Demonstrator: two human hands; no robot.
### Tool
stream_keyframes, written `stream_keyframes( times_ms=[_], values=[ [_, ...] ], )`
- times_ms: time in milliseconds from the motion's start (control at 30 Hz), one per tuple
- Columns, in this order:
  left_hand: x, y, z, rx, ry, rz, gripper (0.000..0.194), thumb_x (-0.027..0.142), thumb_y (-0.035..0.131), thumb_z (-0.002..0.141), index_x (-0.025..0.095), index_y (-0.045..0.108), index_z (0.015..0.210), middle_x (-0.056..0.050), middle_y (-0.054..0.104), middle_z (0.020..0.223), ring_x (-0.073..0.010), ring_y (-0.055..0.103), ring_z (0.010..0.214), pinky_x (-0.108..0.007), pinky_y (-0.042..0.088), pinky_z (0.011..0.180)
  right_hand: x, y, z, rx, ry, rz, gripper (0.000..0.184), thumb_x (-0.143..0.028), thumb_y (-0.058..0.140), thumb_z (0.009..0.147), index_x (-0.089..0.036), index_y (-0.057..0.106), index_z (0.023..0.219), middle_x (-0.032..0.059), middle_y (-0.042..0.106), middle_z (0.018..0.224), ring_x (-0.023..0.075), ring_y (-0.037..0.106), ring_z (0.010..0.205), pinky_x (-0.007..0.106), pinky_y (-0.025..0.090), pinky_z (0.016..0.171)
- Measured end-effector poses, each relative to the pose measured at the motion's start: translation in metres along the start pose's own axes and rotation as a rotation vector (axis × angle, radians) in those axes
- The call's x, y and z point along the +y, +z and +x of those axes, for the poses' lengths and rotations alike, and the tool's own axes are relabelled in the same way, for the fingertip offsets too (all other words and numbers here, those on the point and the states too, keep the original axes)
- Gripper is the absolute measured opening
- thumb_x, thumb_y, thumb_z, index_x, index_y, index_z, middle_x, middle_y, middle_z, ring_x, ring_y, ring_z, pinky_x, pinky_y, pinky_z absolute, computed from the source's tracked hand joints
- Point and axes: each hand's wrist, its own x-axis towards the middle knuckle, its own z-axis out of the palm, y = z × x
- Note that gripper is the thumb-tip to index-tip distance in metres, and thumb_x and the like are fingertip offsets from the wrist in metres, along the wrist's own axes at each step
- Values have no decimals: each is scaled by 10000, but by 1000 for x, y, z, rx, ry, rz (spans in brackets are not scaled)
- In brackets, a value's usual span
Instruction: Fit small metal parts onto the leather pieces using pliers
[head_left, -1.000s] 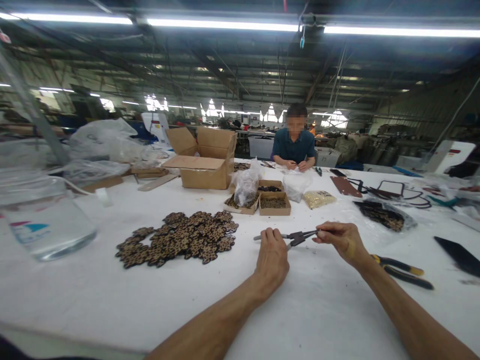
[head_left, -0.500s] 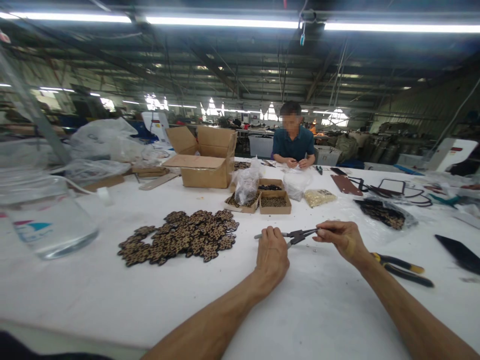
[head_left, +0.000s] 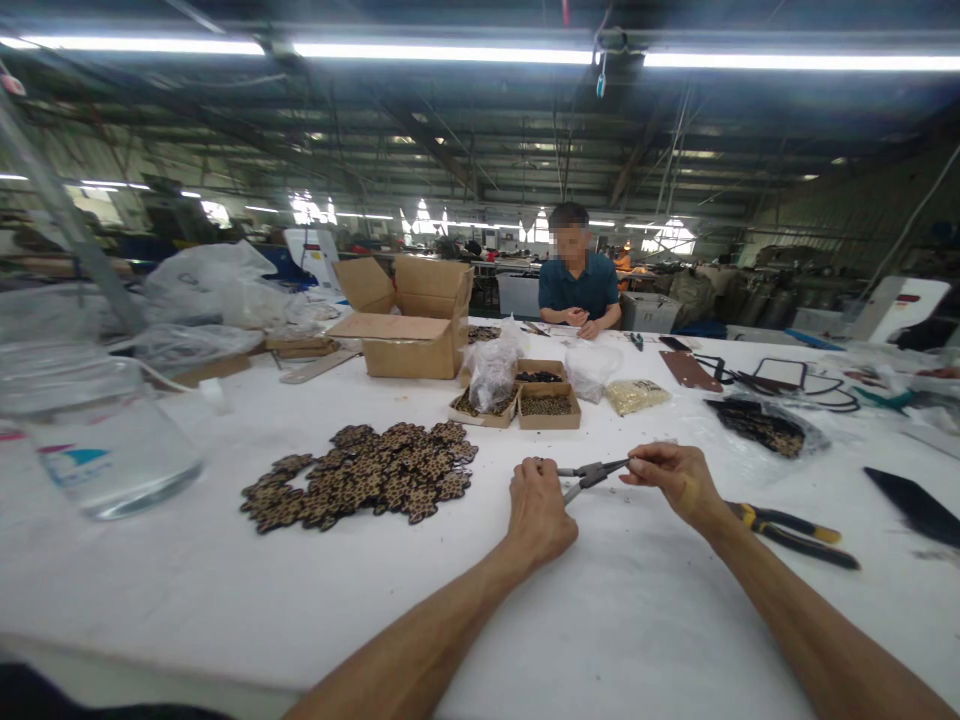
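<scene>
My left hand (head_left: 541,505) is wrapped round the handles of a pair of long-nosed pliers (head_left: 594,473), whose jaws point right. At the jaw tips, my right hand (head_left: 673,482) pinches something too small to make out. A pile of leopard-patterned, dark-edged patches (head_left: 375,475) lies to the left of my left hand. Beside my right wrist rests a second pair of pliers (head_left: 799,533) with yellow and black handles. Beyond the hands stand small cardboard boxes, one holding tiny brass-coloured pieces (head_left: 550,406) and another black pieces (head_left: 538,376).
A large open carton (head_left: 411,354) stands behind the patches. A clear water jug (head_left: 105,440) is at the left. Across the white table (head_left: 262,600) sits a person (head_left: 579,275). Bagged pieces (head_left: 765,425), a brown panel (head_left: 691,369) and a black flat piece (head_left: 911,502) lie at the right.
The handles of the long-nosed pliers sit differently in my left hand, their left end now covered. Both hands stay close to the same place. The person opposite has shifted their hands.
</scene>
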Motion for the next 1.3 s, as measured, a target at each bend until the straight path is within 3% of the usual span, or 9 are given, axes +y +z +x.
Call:
stream_keyframes(
  times_ms=[533, 800, 1300],
  values=[
    [-1, 4, -4, 86, 39, -72, 573, -15, 578, 614, 182, 490, 1145, -126, 422, 1227, -276, 414, 1151, -380, 410, 992, 2, -4, 2, -15, 27, 1, 473, -378, 953, 631, -123, 821, 1007, 113, 800, 890, 357, 784, 820, 558, 635, 902],
    [0, 6, -3, 92, 28, -54, 512, -5, 561, 647, 163, 491, 1126, -147, 412, 1200, -292, 408, 1122, -398, 406, 987, 2, -5, 3, -31, 27, 29, 535, -389, 974, 586, -108, 819, 1014, 125, 797, 905, 356, 782, 804, 563, 643, 882],
    [2, -3, -1, 95, 58, -18, 579, 6, 614, 560, 159, 466, 1098, -141, 433, 1172, -306, 399, 1148, -411, 390, 993, 3, -9, 2, -74, 21, -1, 409, -326, 956, 634, -112, 818, 956, 110, 793, 835, 335, 784, 766, 528, 664, 818]
  ],
)
